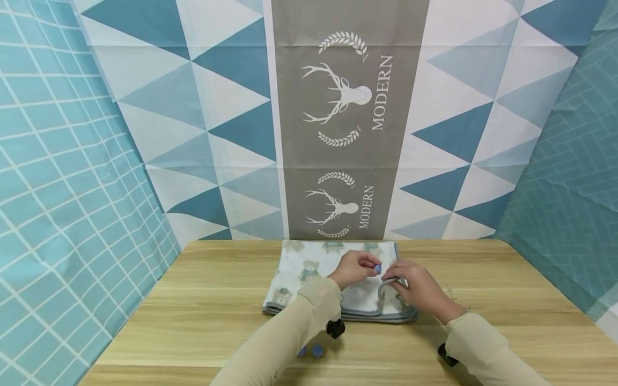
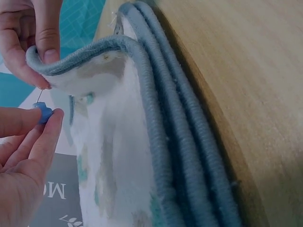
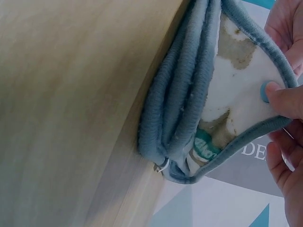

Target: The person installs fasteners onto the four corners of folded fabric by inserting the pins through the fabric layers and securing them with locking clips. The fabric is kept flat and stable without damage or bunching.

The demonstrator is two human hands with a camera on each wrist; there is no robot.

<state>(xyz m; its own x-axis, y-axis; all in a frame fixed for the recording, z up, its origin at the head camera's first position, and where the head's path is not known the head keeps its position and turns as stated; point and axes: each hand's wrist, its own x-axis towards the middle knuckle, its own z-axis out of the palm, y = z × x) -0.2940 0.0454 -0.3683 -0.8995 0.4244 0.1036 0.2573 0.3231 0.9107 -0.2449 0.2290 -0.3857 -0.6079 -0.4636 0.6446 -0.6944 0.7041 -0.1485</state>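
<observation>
A folded white blanket (image 1: 316, 262) with printed bears and grey-blue edging lies on the table. My left hand (image 1: 356, 269) pinches a small blue-headed pin (image 2: 43, 112) between thumb and fingers, over the blanket; its thin needle points toward the right hand in the left wrist view. With thumb and fingers, my right hand (image 1: 416, 284) grips a lifted corner of the blanket's top layer. At that thumb's tip a round blue piece (image 3: 264, 91) shows in the right wrist view, partly covered. Both hands are close together.
Two more small blue pieces, one of them a blue knob (image 1: 317, 351), lie on the wooden table (image 1: 217, 305) near the left sleeve. Thin, pale metallic bits (image 1: 451, 294) lie right of the blanket. A patterned wall covering (image 1: 338, 150) stands behind.
</observation>
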